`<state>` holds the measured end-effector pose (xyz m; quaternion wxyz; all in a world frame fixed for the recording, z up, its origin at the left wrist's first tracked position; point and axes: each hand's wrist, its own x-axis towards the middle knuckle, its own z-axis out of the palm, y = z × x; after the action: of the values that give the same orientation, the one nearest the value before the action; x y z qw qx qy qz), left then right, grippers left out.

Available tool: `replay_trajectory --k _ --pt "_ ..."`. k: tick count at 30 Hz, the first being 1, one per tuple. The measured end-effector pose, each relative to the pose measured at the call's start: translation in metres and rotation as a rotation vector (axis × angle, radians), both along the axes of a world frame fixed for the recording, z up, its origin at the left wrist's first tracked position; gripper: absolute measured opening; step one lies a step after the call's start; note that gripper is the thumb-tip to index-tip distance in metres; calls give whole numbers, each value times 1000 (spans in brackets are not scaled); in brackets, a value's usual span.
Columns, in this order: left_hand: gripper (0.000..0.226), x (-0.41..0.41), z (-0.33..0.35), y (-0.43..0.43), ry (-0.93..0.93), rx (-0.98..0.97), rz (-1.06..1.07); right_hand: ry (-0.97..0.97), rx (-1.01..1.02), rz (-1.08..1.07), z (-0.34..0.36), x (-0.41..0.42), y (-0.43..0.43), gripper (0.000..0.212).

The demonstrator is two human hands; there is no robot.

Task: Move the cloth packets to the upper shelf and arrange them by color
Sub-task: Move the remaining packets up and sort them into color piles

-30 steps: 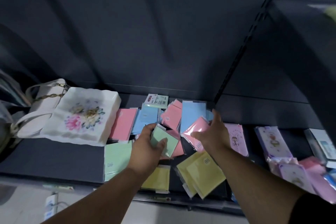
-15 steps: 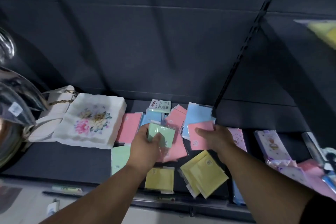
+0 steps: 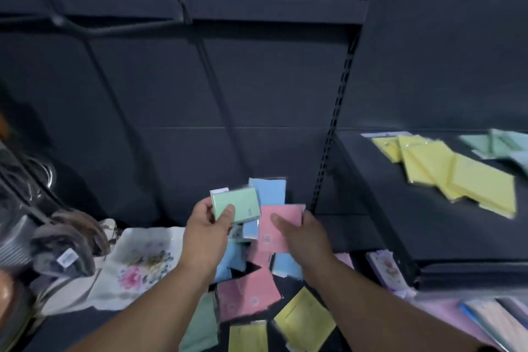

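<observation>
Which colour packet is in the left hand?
The green packet, gripped by the left hand; the pink packet is in the right hand.

The location was a retail shop. Dark metal display shelving with a back panel [image 3: 228, 80] hung on a slotted upright [image 3: 331, 134]. Wrapped, labelled cloth packets [image 3: 468, 180] lay on the upper shelf [image 3: 371, 208]. More were heaped on the lower shelf [image 3: 71, 328]. A grey item [image 3: 54, 243] at left carried a white tag [image 3: 67, 257].
</observation>
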<state>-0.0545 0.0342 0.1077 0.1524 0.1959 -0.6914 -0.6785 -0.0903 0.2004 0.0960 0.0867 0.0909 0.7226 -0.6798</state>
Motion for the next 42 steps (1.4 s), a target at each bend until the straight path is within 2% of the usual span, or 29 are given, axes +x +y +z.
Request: replay_trajectory --k 5,10,16,18,22,26,32,38,42 --pt "9 -6 35 -4 76 -13 40 145 -5 -33 59 7 -7 17" --pt "22 -9 74 9 118 220 -138 215 -74 -10 107 16 10 21" --pt "34 -13 119 54 198 287 -310 315 -164 46 150 21 72 14" --pt "39 -13 130 79 217 308 -381 324 -172 42 162 25 99 17" --pt "42 -15 146 146 232 296 -487 291 -129 2 177 36 169 47" --pt "42 -14 153 228 238 231 -515 258 -131 -68 182 48 251 31" --pt "40 -11 155 343 232 149 -487 206 -129 -197 183 79 372 25" --pt "39 -1 152 436 259 94 -450 225 -120 -285 181 101 467 28" --pt "34 -1 156 479 244 89 -515 216 -139 -332 180 106 505 27"
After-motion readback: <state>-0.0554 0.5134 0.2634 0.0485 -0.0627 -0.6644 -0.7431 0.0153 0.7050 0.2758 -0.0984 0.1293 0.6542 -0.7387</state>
